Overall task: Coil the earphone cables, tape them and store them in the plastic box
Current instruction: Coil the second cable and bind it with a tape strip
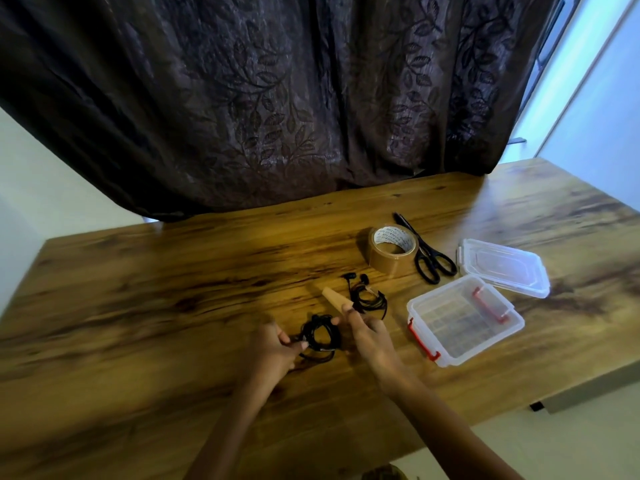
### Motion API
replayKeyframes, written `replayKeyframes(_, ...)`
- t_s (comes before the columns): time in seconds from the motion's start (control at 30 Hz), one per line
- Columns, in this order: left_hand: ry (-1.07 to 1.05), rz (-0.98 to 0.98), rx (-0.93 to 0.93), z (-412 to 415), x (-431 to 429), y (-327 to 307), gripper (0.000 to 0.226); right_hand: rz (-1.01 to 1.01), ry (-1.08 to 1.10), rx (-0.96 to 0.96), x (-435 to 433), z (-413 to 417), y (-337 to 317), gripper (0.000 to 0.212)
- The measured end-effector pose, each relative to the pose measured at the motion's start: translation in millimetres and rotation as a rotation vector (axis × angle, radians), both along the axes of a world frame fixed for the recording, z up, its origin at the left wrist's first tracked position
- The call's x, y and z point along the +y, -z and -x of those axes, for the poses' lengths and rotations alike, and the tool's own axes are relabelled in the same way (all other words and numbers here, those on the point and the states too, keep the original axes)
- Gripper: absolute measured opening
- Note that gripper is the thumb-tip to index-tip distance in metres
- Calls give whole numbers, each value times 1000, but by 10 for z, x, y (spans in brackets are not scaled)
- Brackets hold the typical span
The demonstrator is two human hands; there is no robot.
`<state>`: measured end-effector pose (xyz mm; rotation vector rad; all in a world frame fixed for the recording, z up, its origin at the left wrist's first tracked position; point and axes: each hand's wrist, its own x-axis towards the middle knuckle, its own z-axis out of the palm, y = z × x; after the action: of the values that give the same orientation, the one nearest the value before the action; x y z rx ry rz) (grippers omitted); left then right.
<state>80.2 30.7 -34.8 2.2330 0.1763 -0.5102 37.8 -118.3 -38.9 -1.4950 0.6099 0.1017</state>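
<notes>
Over the desk (173,278), my left hand (277,344) pinched a coiled earphone cable (318,336) while my right hand (367,332) gripped a tape strip (337,299). Wrapping snugly around the bunched loops seemed best.

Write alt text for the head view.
Over a wooden table, the left hand holds a coiled black earphone cable while the right hand holds a strip of brown tape. A second coil, tape roll, scissors, lid and open plastic box lie beyond.

Two bare forearms, sleeveless, no jewellery
</notes>
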Motion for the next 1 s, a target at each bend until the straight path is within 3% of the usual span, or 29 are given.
replayKeyframes(0.2,-153,98,-11,38,-49,131,26,308,-175,-35,1,-56,111,58)
replayKeyframes(0.53,-263,275,-221,92,-89,201,10,325,-270,-72,-7,-32,226,80)
replayKeyframes(0.87,-49,47,-317,105,-169,210,31,281,-261,-16,23,-46,193,91)
replayKeyframes(1.0,-33,-12,-329,131,-219,183,30,274,-229,29,52,-67,176,97)
